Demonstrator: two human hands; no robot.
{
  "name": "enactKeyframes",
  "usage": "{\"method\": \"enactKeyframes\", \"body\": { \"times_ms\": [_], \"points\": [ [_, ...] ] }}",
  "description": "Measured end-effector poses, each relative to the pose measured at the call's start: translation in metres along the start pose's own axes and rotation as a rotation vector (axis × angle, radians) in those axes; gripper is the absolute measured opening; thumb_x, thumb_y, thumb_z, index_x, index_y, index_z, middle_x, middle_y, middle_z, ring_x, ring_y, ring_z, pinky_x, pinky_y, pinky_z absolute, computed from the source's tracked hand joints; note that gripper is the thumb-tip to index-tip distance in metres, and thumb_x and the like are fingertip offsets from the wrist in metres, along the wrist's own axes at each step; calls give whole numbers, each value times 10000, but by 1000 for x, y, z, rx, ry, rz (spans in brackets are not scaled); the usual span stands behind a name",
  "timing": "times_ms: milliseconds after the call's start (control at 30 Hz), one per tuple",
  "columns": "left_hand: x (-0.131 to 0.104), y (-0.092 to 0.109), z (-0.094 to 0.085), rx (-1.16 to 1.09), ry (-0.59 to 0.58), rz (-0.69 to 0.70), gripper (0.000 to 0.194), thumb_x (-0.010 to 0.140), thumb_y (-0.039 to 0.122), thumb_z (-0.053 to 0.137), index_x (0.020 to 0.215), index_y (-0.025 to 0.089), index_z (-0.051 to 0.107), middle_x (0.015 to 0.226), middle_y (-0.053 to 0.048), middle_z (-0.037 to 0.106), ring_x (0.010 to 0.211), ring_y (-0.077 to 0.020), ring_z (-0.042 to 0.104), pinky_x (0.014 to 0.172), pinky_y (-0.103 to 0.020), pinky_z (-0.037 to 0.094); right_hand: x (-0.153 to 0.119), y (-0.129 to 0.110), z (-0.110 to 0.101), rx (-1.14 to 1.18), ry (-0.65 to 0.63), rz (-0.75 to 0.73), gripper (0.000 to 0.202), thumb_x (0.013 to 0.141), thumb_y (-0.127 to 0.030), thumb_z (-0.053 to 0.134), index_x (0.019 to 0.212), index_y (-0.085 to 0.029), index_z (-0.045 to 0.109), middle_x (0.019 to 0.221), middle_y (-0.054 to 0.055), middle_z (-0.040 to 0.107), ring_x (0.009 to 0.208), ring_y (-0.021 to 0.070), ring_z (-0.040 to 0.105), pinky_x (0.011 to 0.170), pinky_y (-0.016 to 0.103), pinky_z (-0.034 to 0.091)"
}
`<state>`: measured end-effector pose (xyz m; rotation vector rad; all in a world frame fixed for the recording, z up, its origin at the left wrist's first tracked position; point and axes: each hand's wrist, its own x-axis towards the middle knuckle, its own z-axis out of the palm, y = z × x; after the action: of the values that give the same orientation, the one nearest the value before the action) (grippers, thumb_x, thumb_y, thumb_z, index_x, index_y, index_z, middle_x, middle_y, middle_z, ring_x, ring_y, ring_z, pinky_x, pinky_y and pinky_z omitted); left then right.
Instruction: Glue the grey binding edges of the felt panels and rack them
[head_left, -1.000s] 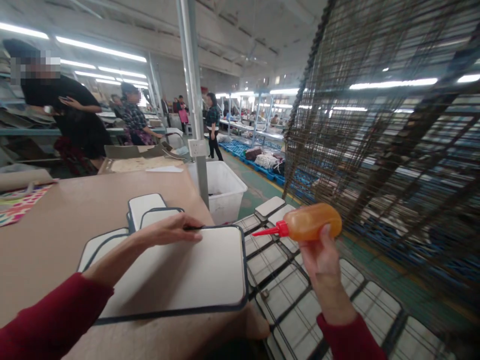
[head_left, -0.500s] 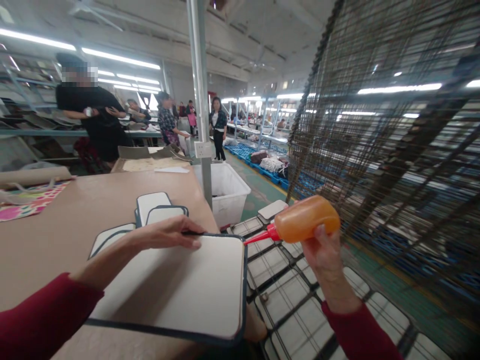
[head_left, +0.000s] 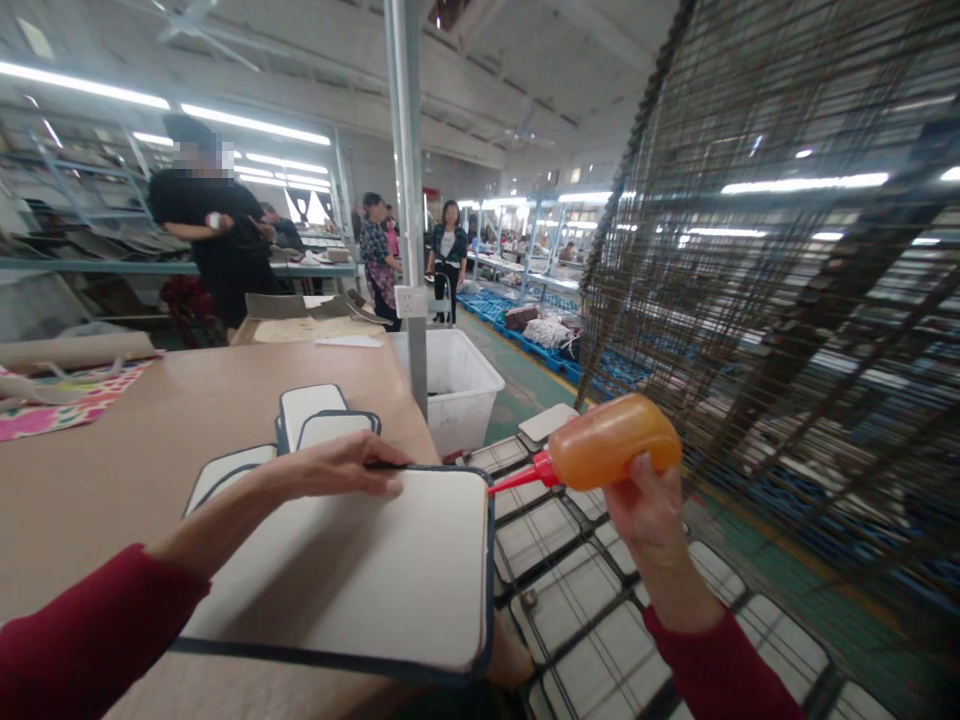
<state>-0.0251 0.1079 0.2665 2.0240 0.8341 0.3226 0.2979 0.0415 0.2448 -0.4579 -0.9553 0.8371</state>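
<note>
My left hand (head_left: 349, 465) grips the far edge of a white rounded panel with a dark blue border (head_left: 360, 570). Its thumb lies on the white face, while the other fingers are partly hidden at the edge. In my right hand (head_left: 649, 510) is a squeeze bottle (head_left: 611, 445) of orange-amber liquid, tilted sideways. The bottle's red nozzle (head_left: 521, 475) points left, its tip at the panel's upper right border. Behind my left hand, several smaller white panels with dark edging (head_left: 311, 403) lie on the tan table (head_left: 187, 400).
Below right, a wire rack (head_left: 574, 570) carries several white panels; more wire mesh (head_left: 750, 250) rises at the right. A white bin (head_left: 461, 405) stands beside a metal post (head_left: 411, 200). Floral fabric (head_left: 82, 400) lies at left. Several people stand beyond the table, one in black (head_left: 217, 230).
Both hands, the panel and the bottle stay almost in place, the nozzle still at the border. The background has shifted slightly right in view, and people behind have changed position a little.
</note>
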Motion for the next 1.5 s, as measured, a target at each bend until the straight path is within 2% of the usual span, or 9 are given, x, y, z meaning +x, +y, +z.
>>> {"method": "enactKeyframes", "body": {
  "times_ms": [167,400,700,900,1133,1333,1500],
  "points": [
    [-1,8,0,-75,-100,-104,314,779,398,591,914,142,710,786,-1,665,729,-175,571,616,-190,386,-7,0,0,-16,-12,27,556,643,-388,752,1154,-286,557,1098,74,665,1009,300,628,951,542,435],
    [0,1,-1,-162,-134,-111,309,786,388,598,950,153,714,865,-21,698,809,-210,604,692,-211,420,-12,4,0,-43,7,45,535,633,-399,752,1125,-284,579,1087,66,668,983,289,636,947,530,441],
    [-2,-12,-2,-256,-192,-119,335,794,392,591,1020,174,708,821,-29,703,731,-205,616,662,-235,437,-21,2,0,-51,0,89,639,594,-436,775,1174,-303,542,1109,71,658,1054,303,601,946,537,444],
    [-3,-9,-1,-288,-209,-120,310,801,367,593,1013,174,711,816,-25,708,723,-188,618,652,-221,434,-23,2,1,-43,-21,89,658,604,-429,770,1203,-309,525,1111,81,656,1063,296,597,946,523,451],
    [-5,-7,-2,-268,-187,-152,337,770,400,616,999,174,714,801,-16,713,704,-170,611,625,-200,434,-28,-2,3,-25,-44,123,660,618,-421,759,1221,-322,507,1090,62,670,1073,302,595,985,548,404],
    [-7,-6,-1,-287,-148,-191,348,749,420,631,975,172,725,779,-27,716,655,-173,614,566,-204,427,-31,-4,6,-42,-18,154,725,563,-474,778,1216,-311,510,1103,76,665,1102,328,571,993,583,378],
    [-7,-7,0,-331,-156,-198,342,749,412,637,976,170,719,810,-35,720,710,-188,630,585,-205,435,-32,-6,6,-59,-10,176,761,544,-503,783,1225,-310,502,1101,77,664,1099,341,570,988,596,373]
  ]
}}
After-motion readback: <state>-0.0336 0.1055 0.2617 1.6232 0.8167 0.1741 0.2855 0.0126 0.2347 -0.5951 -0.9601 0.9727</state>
